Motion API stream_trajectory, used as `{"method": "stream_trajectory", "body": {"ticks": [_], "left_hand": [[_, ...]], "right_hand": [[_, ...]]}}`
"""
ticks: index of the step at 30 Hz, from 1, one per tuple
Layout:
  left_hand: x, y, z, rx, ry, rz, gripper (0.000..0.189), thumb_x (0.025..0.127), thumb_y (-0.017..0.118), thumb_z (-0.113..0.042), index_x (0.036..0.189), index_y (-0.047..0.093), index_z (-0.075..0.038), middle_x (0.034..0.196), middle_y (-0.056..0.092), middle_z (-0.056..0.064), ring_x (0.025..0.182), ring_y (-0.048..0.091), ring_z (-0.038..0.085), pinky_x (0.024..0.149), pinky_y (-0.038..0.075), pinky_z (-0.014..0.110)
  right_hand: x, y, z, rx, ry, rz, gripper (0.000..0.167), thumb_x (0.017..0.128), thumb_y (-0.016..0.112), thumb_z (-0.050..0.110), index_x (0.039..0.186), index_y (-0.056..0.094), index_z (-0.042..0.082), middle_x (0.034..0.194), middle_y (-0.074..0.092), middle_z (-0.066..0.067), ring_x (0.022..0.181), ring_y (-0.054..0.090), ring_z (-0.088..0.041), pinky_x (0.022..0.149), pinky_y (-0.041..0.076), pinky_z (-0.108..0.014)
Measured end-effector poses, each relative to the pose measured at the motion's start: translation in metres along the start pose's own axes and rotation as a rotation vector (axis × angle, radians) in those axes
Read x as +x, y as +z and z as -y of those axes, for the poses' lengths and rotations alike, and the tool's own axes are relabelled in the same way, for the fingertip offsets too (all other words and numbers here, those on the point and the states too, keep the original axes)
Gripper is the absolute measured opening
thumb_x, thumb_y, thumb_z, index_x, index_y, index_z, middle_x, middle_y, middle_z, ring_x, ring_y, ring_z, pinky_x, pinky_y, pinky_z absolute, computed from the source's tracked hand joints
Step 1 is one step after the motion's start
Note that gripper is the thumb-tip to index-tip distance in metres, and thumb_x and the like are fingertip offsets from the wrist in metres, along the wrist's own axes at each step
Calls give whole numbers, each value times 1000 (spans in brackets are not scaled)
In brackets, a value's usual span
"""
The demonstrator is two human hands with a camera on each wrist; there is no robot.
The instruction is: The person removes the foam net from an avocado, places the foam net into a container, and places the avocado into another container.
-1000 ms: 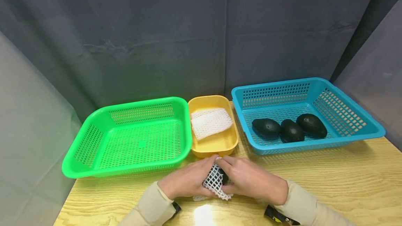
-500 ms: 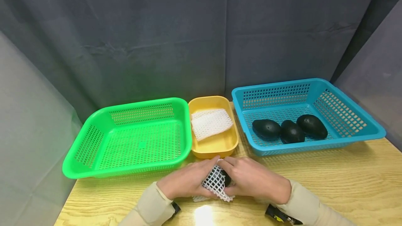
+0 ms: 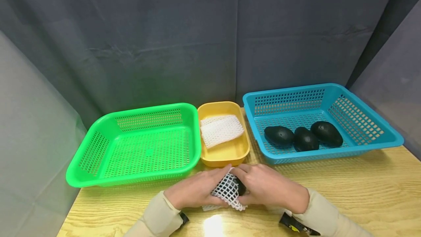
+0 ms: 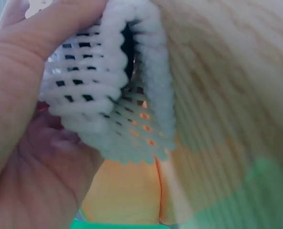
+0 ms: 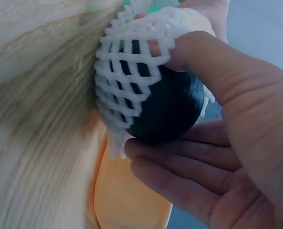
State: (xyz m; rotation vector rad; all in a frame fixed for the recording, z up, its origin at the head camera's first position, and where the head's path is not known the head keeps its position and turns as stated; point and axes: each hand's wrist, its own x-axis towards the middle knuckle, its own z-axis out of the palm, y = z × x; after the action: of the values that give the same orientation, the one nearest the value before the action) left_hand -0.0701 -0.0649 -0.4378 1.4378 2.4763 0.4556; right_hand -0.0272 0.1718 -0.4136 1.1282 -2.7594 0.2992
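A dark avocado (image 5: 172, 107) sits partly inside a white foam net sleeve (image 3: 227, 190), low in front of the yellow bin. My left hand (image 3: 194, 190) grips the net-covered side, its thumb across the mesh in the left wrist view. From the other side my right hand (image 3: 271, 188) holds the avocado. In the right wrist view, that thumb lies at the net's edge and the fingers (image 5: 184, 164) curl under the bare end. The net's loose rim (image 4: 156, 86) gapes toward the left wrist camera, with a dark strip of the fruit inside.
Behind the hands stands a yellow bin (image 3: 238, 151) with folded white foam nets (image 3: 222, 131). A green basket (image 3: 194, 149) is at left. The blue basket (image 3: 358, 101) at right holds avocados (image 3: 279, 136). Everything stands on a wooden table (image 3: 361, 189) before a grey curtain (image 3: 158, 39).
My right hand has shifted slightly right, and the net's near edge with it. A little more of the dark avocado shows between the hands. The left hand stays nearly still.
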Motion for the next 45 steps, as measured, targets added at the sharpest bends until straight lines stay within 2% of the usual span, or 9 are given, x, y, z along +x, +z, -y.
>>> {"method": "stream_trajectory", "body": {"ticks": [5,10,18,25,33,40,45], "left_hand": [[1,1,0,-3,5,-4,92,94,72,-45,163,27,-5,156,55,7,135,60,17,113,50,32],[1,1,1,-6,7,-3,86,96,72,-42,162,31,-6,157,54,6,135,60,16,112,51,31],[2,0,1,-10,-5,10,80,97,72,-37,161,34,-10,157,54,4,133,61,13,110,52,28],[2,0,1,-14,38,-7,72,100,67,-35,160,36,-10,156,55,3,133,62,13,110,52,27],[1,0,1,-10,20,13,71,102,65,-33,161,35,-10,156,55,4,135,60,14,112,51,29],[3,1,1,-4,41,13,71,103,62,-32,162,31,-8,159,51,5,139,58,16,114,49,29],[3,1,1,5,42,19,69,104,61,-31,162,32,-7,159,51,5,139,57,15,114,49,28]], "right_hand": [[-1,-3,-1,5,9,7,47,76,85,37,110,70,8,90,70,3,71,60,-1,59,51,-20],[-1,-6,-2,12,29,27,41,72,86,36,98,67,11,83,65,7,65,51,3,53,42,-15],[-3,-11,-3,17,67,67,41,70,86,38,94,67,11,83,65,7,66,51,2,54,43,-16],[-6,-18,-5,35,97,109,38,71,85,38,88,64,12,79,60,9,63,46,2,52,37,-17],[-6,-16,-6,67,111,122,38,73,85,37,94,67,12,85,65,7,65,50,2,54,41,-16],[-5,-13,-5,62,92,133,50,74,84,37,111,70,7,98,72,-1,74,58,-1,61,51,-19],[-5,-11,-5,75,76,120,51,74,83,36,113,69,6,99,72,0,76,59,-1,62,51,-18]]}}
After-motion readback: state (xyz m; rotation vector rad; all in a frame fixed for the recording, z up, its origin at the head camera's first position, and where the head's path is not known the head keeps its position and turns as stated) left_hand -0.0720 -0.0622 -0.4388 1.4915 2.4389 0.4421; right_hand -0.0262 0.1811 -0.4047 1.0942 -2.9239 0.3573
